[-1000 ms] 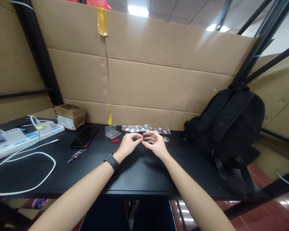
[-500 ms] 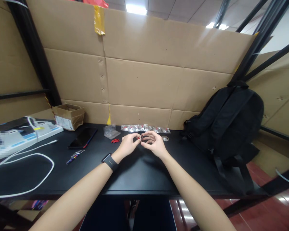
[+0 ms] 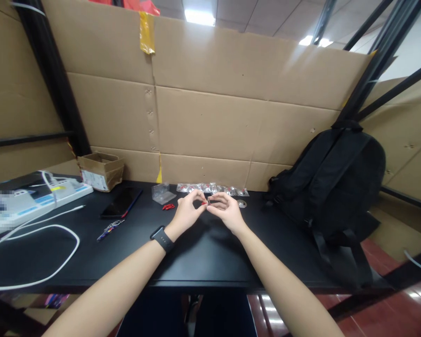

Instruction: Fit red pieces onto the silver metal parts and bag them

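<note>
Red showed on a small piece [image 3: 208, 201] held just above the black bench [image 3: 210, 262], where the left hand [image 3: 188, 209] and the right hand [image 3: 230, 214] met. Both hands' fingers pinched it at the tips; its exact shape was too small to tell. The handling seemed partway through: the piece was not yet set down, and loose red pieces [image 3: 168, 206] lay to the left, near a hinged-looking clear plastic case [image 3: 162, 193]. Shiny, crinkled clear packets [image 3: 212, 187] with red bits formed a row at the back; whether they were finished or waiting could not be told. Beside the right hand lay a flat, round ring [image 3: 242, 203]. Creased brown cardboard [image 3: 203, 121] rose behind, and a soft black fabric backpack [image 3: 337, 182] slumped at the right.
</note>
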Demonstrator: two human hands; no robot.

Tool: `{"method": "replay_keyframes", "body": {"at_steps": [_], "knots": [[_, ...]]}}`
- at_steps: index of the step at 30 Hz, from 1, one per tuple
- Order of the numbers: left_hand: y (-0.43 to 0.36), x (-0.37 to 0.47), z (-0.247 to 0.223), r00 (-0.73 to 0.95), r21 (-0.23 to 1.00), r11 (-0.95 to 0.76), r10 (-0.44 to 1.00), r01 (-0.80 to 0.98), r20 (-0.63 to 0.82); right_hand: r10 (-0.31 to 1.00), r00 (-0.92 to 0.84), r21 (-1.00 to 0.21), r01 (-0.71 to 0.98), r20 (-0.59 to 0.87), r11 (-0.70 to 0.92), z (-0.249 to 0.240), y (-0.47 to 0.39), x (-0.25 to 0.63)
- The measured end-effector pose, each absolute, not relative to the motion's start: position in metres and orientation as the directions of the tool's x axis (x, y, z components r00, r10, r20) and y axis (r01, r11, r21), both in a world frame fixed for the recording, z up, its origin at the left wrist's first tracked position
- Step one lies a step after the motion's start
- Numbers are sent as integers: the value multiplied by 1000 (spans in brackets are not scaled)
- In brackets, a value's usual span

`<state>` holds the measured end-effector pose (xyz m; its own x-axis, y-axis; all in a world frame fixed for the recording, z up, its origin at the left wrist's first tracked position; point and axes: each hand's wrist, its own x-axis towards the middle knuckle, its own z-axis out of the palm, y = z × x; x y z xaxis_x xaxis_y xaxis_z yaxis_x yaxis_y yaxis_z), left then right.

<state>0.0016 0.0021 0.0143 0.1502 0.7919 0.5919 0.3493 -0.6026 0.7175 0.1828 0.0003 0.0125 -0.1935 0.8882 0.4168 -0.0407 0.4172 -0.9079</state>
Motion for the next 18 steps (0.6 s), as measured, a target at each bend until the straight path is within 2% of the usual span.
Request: {"method": "replay_keyframes", "body": {"at_steps": [5, 8, 10, 14, 18], "knots": [[-10, 4, 24, 168, 587, -588, 771, 556, 614, 925, -205, -948, -88, 318, 307, 8, 2, 182], [-8, 4, 23, 166, 598, -566, 790, 567, 590, 914, -208, -937, -89, 349, 338, 7, 3, 182], [-3, 3, 19, 166, 663, -557, 813, 501, 557, 896, -221, -922, -76, 386, 379, 8, 4, 183], [10, 0, 10, 146, 822, -513, 858, 248, 492, 861, -270, -897, -24, 431, 442, 11, 5, 187], [13, 1, 6, 185, 884, -467, 871, 23, 455, 822, -279, -844, 65, 496, 532, 11, 6, 190]]}}
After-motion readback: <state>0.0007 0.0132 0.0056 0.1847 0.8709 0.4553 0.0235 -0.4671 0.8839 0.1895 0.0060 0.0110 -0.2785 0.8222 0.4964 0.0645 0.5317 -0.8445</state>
